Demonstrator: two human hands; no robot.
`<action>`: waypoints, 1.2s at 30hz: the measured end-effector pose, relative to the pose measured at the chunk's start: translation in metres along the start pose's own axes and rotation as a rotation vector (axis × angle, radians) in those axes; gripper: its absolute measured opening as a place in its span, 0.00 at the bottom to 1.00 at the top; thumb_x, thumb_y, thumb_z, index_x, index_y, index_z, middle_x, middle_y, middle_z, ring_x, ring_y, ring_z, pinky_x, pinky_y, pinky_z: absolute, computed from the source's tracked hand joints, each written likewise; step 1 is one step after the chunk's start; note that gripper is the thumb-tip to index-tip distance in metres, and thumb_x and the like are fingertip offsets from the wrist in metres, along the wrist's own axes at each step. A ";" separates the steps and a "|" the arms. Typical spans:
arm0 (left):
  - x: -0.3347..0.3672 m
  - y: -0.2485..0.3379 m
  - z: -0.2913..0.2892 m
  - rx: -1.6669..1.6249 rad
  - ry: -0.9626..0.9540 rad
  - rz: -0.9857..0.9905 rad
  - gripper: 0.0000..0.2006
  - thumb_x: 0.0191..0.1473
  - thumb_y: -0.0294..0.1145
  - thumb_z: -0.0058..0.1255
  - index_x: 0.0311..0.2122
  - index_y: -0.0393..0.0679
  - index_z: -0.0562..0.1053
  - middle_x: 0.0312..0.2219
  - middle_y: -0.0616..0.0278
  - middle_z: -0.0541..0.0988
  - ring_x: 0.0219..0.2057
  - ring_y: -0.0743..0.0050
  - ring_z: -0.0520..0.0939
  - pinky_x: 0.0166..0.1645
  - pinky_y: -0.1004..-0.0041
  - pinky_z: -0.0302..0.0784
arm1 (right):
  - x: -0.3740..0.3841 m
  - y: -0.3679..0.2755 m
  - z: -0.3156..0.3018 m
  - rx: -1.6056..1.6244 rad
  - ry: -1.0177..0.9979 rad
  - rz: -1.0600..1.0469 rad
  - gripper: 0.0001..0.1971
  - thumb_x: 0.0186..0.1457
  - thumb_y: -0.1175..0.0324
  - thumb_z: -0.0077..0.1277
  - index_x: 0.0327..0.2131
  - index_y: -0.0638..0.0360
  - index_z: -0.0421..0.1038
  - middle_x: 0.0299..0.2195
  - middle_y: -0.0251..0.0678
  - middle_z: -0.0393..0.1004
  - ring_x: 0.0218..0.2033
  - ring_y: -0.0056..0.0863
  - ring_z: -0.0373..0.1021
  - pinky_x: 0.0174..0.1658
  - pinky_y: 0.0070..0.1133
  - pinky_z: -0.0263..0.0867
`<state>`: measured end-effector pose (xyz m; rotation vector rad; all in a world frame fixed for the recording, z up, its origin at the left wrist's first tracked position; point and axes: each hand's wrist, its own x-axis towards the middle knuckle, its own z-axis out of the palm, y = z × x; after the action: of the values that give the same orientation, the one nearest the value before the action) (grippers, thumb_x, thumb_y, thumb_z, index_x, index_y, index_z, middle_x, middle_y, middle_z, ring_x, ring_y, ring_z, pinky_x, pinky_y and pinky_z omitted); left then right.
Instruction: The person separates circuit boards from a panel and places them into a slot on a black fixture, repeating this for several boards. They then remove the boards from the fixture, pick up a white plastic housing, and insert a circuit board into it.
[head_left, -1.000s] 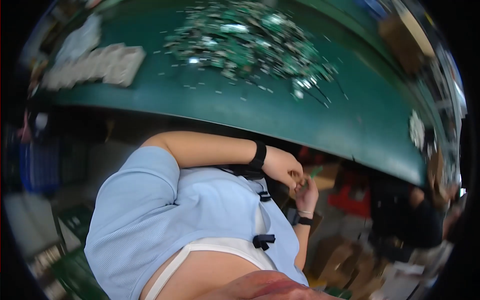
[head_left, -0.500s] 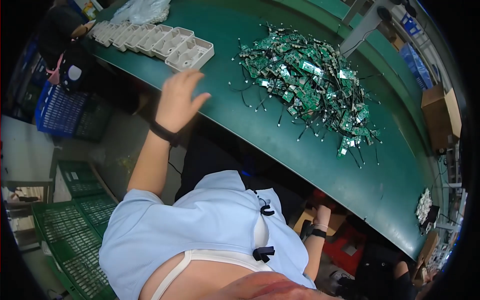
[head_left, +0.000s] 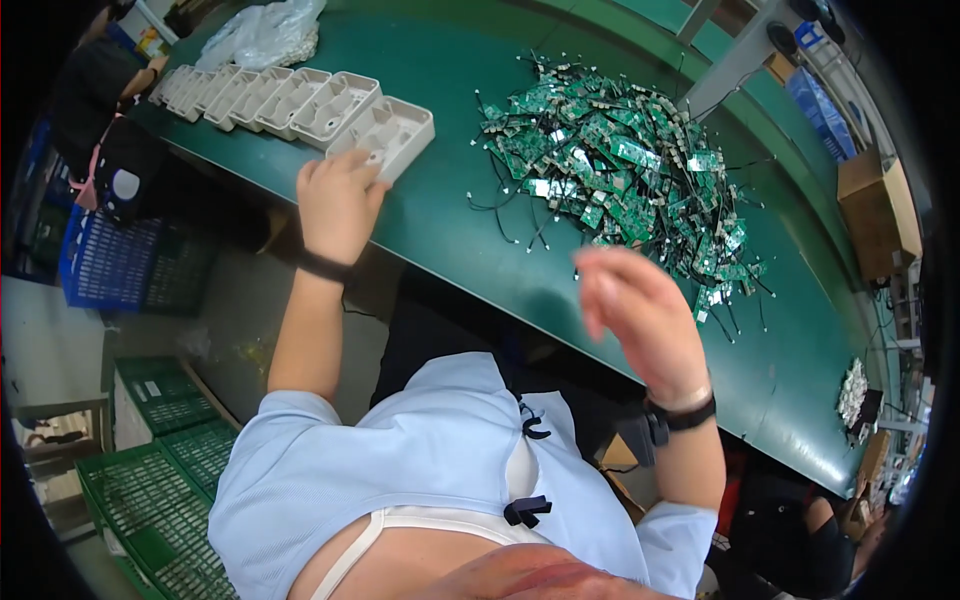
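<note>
A row of off-white plastic housings, open-topped with moulded compartments, runs along the far left of the green table. My left hand has its fingers closed over the near edge of the closest housing, which sits turned slightly out of line with the row. Over the table's front edge, my right hand hangs in the air, somewhat blurred, its fingers apart and nothing visible in them. Beyond it lies a heap of green circuit boards with black cables and small white connectors.
A clear plastic bag lies behind the row. At the table's right end is a small pile of white parts. A cardboard box stands at the right, green crates at lower left. Other people are at far left and lower right.
My left hand has come down onto the closest housing, which has shifted and turned a little. My right hand has risen from below the table edge to above it.
</note>
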<state>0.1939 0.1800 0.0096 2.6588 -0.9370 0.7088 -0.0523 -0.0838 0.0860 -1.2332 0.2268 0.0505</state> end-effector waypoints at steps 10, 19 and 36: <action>-0.054 0.026 -0.031 -0.138 0.003 0.133 0.10 0.44 0.35 0.66 0.34 0.47 0.81 0.46 0.62 0.80 0.51 0.58 0.77 0.60 0.46 0.61 | 0.231 0.037 0.016 0.618 0.227 0.175 0.08 0.63 0.72 0.54 0.42 0.67 0.72 0.37 0.36 0.76 0.38 0.26 0.74 0.45 0.21 0.75; -0.049 0.010 -0.014 -0.444 0.046 -0.213 0.50 0.32 0.39 0.76 0.62 0.39 0.63 0.58 0.45 0.69 0.58 0.45 0.70 0.67 0.52 0.56 | 0.201 0.034 0.005 0.837 0.071 -0.019 0.06 0.63 0.75 0.53 0.42 0.63 0.72 0.40 0.37 0.77 0.40 0.27 0.76 0.45 0.19 0.76; -0.053 0.019 0.009 -1.253 0.019 -0.087 0.57 0.28 0.31 0.76 0.65 0.37 0.54 0.61 0.48 0.64 0.62 0.56 0.68 0.66 0.60 0.63 | 0.101 0.046 0.035 -0.283 0.235 -0.559 0.02 0.64 0.72 0.49 0.38 0.58 0.69 0.46 0.37 0.79 0.36 0.21 0.71 0.36 0.19 0.61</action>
<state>0.1489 0.1898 -0.0243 1.5447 -0.8282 0.0270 0.0440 -0.0440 0.0338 -1.5476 0.0719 -0.5645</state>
